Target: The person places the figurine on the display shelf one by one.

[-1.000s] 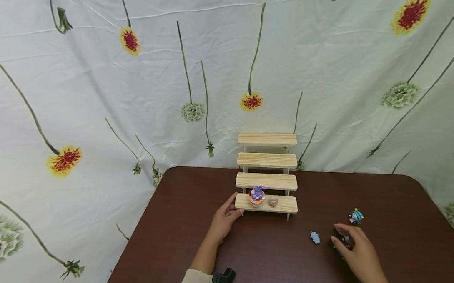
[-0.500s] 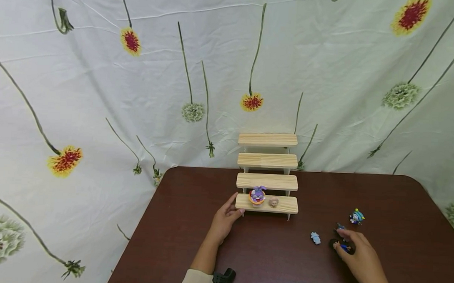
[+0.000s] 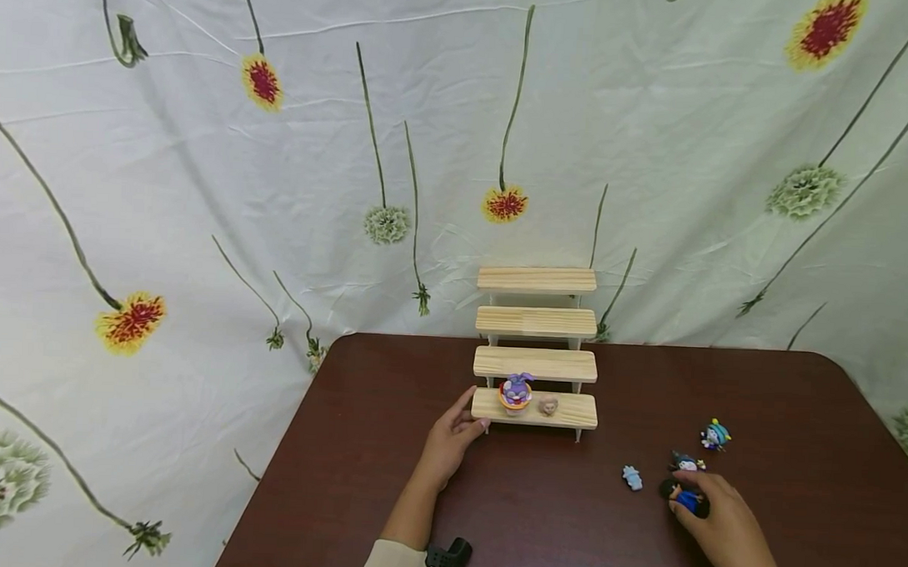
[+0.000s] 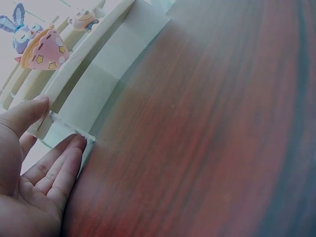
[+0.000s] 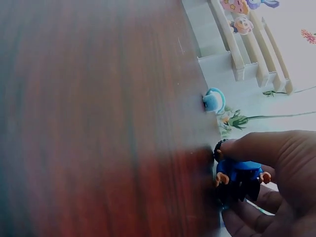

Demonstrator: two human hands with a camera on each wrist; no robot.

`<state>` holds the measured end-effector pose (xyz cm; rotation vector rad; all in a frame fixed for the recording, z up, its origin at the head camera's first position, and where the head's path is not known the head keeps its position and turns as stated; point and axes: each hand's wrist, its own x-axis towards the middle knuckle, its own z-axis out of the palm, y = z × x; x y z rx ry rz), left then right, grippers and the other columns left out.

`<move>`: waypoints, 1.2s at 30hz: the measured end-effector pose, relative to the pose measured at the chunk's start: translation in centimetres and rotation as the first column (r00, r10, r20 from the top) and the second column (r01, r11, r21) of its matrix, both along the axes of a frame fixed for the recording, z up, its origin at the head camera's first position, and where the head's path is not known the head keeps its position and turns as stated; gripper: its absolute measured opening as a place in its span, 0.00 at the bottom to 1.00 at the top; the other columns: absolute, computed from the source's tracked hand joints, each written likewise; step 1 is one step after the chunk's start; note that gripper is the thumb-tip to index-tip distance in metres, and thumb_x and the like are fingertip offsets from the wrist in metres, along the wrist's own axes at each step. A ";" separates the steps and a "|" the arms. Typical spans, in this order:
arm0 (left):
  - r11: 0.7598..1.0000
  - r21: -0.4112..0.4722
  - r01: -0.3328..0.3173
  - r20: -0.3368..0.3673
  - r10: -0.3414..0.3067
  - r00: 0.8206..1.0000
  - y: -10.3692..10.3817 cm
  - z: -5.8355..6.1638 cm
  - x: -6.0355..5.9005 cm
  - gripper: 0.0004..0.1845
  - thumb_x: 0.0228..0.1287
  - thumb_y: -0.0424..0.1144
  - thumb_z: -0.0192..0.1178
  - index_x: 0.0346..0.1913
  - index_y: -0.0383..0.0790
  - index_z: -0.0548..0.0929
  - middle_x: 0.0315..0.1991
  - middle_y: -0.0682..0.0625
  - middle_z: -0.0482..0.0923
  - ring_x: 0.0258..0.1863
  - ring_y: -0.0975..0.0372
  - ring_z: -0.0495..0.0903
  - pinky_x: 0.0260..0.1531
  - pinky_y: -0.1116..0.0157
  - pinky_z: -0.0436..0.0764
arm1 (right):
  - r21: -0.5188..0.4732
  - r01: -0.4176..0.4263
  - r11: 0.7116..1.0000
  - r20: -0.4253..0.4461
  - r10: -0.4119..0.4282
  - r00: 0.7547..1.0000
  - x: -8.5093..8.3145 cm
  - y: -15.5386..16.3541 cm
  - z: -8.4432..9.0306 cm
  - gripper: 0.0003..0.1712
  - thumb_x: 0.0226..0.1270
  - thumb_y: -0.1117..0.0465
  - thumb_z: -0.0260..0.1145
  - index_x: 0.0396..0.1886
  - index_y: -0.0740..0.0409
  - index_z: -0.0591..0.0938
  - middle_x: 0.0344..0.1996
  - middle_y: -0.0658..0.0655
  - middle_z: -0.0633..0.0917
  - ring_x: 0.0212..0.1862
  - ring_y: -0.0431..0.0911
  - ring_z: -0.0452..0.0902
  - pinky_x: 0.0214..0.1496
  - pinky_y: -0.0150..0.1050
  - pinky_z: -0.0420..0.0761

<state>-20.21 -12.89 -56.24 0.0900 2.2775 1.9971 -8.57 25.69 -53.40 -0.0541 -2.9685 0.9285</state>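
Blue figure (image 3: 688,499) half under right hand (image 3: 723,526)

No text, label, brand, number or sign can be read in any view. Only printed flowers and stems are borne by the cloth backdrop (image 3: 277,185), with no lettering among them. Plain, unmarked wood is shown on the stepped wooden stand (image 3: 536,322). Yellow stars, but no letters, are carried by the purple rabbit figure (image 3: 515,392) on the lowest step. No writing can be made out on the small blue figure (image 5: 238,174) pinched in the right hand (image 3: 727,527), which is too small and blurred for any marking to be told.
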 end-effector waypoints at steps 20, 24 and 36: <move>1.000 -0.001 0.001 -0.016 -0.001 1.000 0.0 -0.1 -0.1 0.39 0.68 0.46 0.67 0.78 0.49 0.63 0.52 0.41 0.85 0.46 0.62 0.86 0.53 0.67 0.81 | -0.004 0.000 1.000 0.018 0.000 1.000 -0.2 0.1 -0.2 0.24 0.61 0.61 0.74 0.57 0.61 0.82 0.43 0.59 0.85 0.45 0.53 0.82 0.45 0.56 0.80; 1.000 0.003 -0.001 -0.008 0.001 1.000 0.0 0.1 -0.1 0.39 0.67 0.47 0.68 0.78 0.50 0.63 0.52 0.42 0.84 0.46 0.62 0.85 0.53 0.66 0.81 | -0.011 0.014 1.000 0.016 -0.014 1.000 -0.1 0.0 -0.2 0.24 0.61 0.61 0.74 0.58 0.60 0.81 0.42 0.57 0.85 0.44 0.52 0.82 0.45 0.55 0.81; 1.000 -0.006 -0.006 0.005 0.006 1.000 0.1 0.3 0.0 0.39 0.67 0.47 0.68 0.78 0.52 0.64 0.53 0.43 0.85 0.48 0.61 0.85 0.55 0.63 0.81 | -0.067 0.061 0.996 0.006 -0.060 0.998 0.1 -0.1 0.2 0.29 0.64 0.54 0.74 0.61 0.61 0.78 0.48 0.64 0.83 0.45 0.54 0.82 0.42 0.48 0.80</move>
